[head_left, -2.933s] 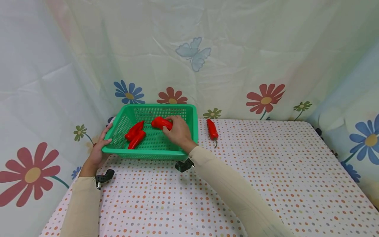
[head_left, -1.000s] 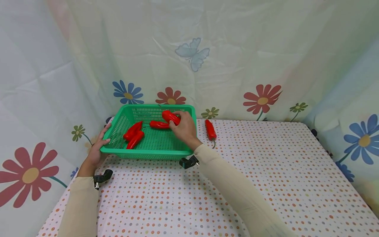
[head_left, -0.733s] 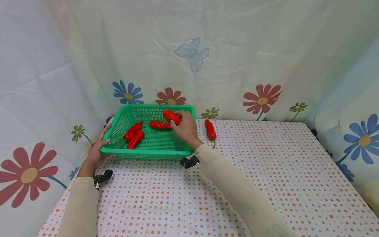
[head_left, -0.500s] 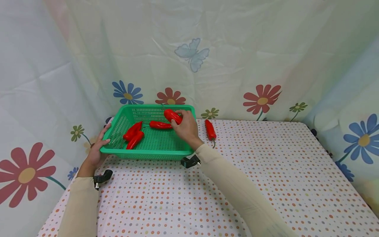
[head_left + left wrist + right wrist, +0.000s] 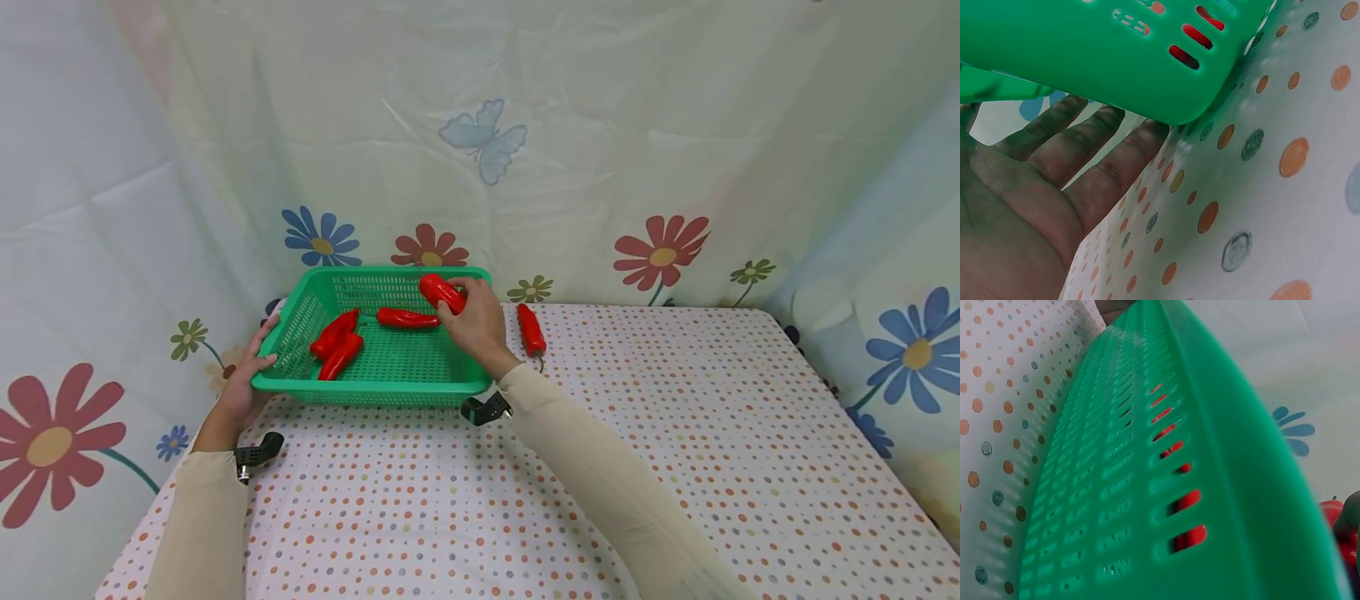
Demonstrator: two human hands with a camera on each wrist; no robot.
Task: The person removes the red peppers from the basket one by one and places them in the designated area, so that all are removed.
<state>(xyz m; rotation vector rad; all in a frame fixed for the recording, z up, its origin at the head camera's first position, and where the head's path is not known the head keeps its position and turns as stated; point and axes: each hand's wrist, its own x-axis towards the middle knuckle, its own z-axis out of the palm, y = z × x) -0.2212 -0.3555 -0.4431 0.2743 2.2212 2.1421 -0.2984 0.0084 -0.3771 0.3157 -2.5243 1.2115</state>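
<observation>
Red pepper (image 5: 441,292) toward two o'clock of green basket (image 5: 375,388)

Left hand (image 5: 244,385), fingers straight, touches the basket at eight o'clock. Paired peppers (image 5: 342,357) lie inside at nine; a loose pepper (image 5: 530,331) rests on the surface (image 5: 675,400) at three. Right hand (image 5: 478,321) pinches the red pepper near an inside pepper (image 5: 405,317).

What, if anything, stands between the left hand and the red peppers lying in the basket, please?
The green basket's left wall does: the left hand is outside it, the two nearest red peppers inside.
</observation>
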